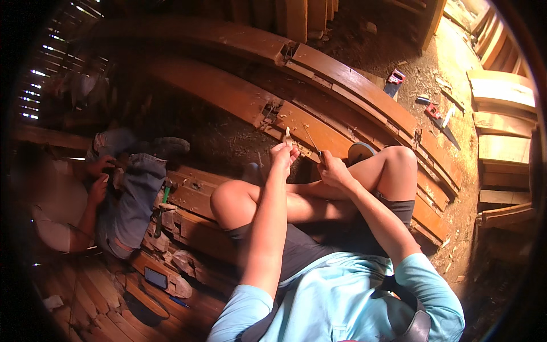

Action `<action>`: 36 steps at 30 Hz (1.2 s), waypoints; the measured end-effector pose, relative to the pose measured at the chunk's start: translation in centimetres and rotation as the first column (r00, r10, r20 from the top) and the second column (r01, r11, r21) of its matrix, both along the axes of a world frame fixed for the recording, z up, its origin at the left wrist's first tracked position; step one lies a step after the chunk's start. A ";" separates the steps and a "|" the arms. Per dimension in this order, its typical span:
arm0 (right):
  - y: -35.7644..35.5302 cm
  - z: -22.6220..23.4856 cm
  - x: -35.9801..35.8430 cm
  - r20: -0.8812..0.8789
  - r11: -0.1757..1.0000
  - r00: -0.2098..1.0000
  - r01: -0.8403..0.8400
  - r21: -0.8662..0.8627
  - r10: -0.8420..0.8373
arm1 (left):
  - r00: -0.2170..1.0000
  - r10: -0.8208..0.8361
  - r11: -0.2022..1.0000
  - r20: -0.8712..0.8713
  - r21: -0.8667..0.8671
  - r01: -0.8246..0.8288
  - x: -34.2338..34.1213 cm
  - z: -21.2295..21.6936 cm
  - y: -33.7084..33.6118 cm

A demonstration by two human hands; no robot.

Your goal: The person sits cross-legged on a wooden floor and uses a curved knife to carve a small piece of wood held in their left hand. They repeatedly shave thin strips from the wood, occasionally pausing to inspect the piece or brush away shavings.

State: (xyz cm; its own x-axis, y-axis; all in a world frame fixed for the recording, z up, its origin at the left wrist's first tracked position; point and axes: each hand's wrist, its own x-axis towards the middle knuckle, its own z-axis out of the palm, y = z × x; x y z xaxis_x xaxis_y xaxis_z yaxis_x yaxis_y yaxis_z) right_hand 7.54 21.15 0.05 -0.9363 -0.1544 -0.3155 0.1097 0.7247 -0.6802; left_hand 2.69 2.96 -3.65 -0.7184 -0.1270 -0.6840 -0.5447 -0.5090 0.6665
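Observation:
My left hand (283,157) is closed, its fingers pinching a small pale wood piece (288,137) that points up and away from me. To its right, my right hand (335,171) wraps the dark handle of a thin, long-bladed tool (311,139); its exact kind is hard to make out. The tip leans toward the wood piece but stands apart from it. Both hands are over my crossed legs, just before a long brown wooden beam (319,128) with notches and loose shavings on it.
Another person in jeans (131,199) sits at left, hands close together. Near them are a green-handled tool (166,191), a phone (155,277) and a blue pen (180,301). Red-handled saws (396,77) lie on the dirt floor at right, by stacked planks (501,122).

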 end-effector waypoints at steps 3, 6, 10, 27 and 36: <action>-0.4 0.8 0.4 -0.135 1.000 0.990 -0.031 0.006 0.032 | 0.997 0.031 0.990 -0.069 0.142 -0.021 0.1 0.0 -0.6; -1.1 1.6 1.1 -0.303 0.981 0.950 -0.123 -0.150 0.073 | 0.999 0.043 0.993 0.011 0.108 -0.043 0.1 0.0 -0.3; -1.7 3.3 2.0 -0.372 0.989 0.921 -0.141 -0.047 0.113 | 1.000 0.004 0.995 0.026 0.100 -0.007 0.4 0.8 -0.7; -1.5 2.6 2.6 -0.265 0.996 0.960 -0.084 0.023 0.088 | 0.992 -0.005 0.998 -0.123 0.067 0.013 1.2 1.4 -1.0; -1.4 2.3 2.3 -0.276 0.996 0.957 -0.084 0.019 0.086 | 0.931 -0.364 0.555 0.003 -0.802 0.220 1.2 -2.3 -0.5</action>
